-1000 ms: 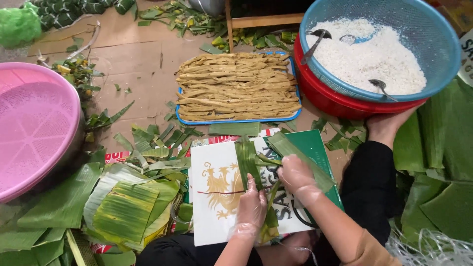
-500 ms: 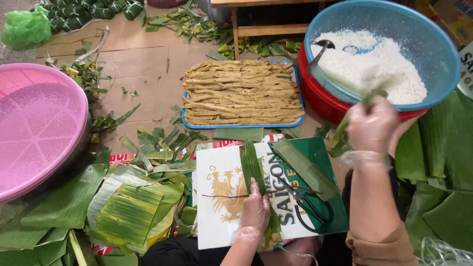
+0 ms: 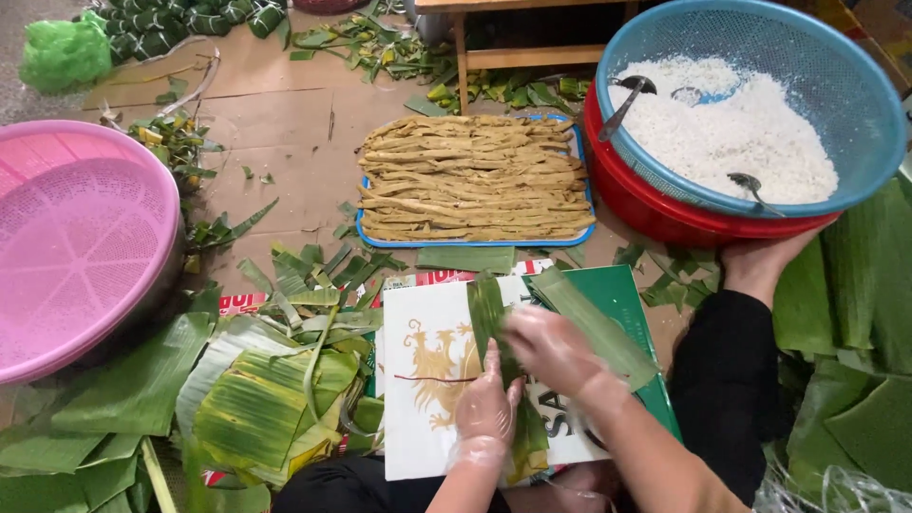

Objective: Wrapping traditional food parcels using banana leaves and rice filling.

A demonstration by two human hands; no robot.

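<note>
Hands, two and gloved, press two leaf strips flat.

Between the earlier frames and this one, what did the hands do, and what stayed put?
The right hand, raised toward the blue basket of white rice half a second ago, has come back down onto the long green leaf strips on the white printed board. The left hand stays pressing the strips. The blue tray of tan sticks is unchanged.

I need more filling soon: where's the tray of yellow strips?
In the head view, the blue tray sits top centre on the floor, left of the red basin and beyond the white board.
</note>
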